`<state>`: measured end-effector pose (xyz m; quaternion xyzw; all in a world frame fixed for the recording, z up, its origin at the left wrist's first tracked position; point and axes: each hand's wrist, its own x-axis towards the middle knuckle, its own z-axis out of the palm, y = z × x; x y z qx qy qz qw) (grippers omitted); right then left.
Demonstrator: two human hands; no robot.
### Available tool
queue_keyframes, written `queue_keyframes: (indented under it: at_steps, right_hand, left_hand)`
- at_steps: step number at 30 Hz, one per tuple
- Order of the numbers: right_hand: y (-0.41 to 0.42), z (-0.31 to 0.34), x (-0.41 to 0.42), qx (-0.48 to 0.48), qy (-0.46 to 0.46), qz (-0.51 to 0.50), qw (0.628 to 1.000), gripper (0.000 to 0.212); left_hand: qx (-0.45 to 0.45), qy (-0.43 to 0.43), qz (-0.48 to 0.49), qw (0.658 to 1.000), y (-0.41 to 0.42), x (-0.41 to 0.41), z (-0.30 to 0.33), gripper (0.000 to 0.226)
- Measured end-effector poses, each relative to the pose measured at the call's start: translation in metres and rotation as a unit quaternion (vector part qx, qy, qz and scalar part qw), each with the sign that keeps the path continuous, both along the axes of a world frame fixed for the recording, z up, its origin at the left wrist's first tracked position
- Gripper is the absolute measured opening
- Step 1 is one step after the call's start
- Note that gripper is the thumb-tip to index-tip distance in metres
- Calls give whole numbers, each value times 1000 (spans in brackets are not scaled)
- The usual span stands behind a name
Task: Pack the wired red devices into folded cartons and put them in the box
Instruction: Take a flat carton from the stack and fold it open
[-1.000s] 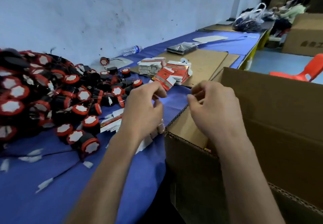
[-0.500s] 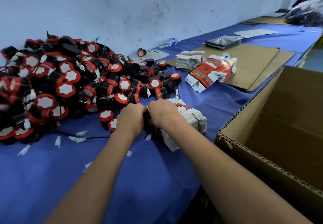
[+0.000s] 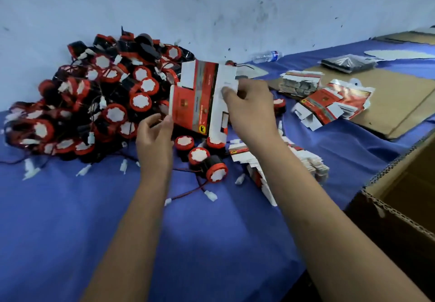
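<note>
Right hand (image 3: 250,111) pinches a flat red-and-white carton (image 3: 200,99), now lifted off the stack (image 3: 282,160) both hands were pressing half a second ago, so folding can begin. Left hand (image 3: 154,137), fingers loose, touches the carton's lower edge. Wired red devices (image 3: 94,104) lie heaped against the wall at the blue table's (image 3: 70,219) far edge; the box (image 3: 404,195) waits right.

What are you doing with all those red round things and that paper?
A person is packing. The right hand pinches a flat red-and-white carton held up over the blue table, and the left hand touches its lower left edge. The carton is not folded into shape yet. A big pile of red devices with wires sits by the wall, and more flat cartons are stacked beneath the right arm. The cardboard box waits open at the right.
</note>
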<state>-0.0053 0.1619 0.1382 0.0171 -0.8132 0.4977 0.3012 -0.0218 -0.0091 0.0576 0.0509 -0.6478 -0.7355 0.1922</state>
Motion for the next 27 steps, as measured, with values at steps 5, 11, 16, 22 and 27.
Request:
queue_keyframes:
  at_steps: [5,11,16,22,27]
  right_hand:
    - [-93,-49,-11,-248,-197,218,923,17]
    - [-172,-113,-17,-10,-163,213,963,49]
    - [-176,-135,-11,236,-65,307,920,128]
    - [-184,-129,-9,296,-78,293,906,143]
    - [-174,-125,-5,-36,-155,432,888,124]
  left_hand:
    - [162,-114,-44,979,-123,29,-31,14]
    - [31,-101,84,991,-197,45,-54,15]
    - [-183,-42,89,978,-207,43,-56,13]
    - [-179,6,26,984,-188,46,-50,11]
    - [-34,-24,-155,987,-184,47,-47,63]
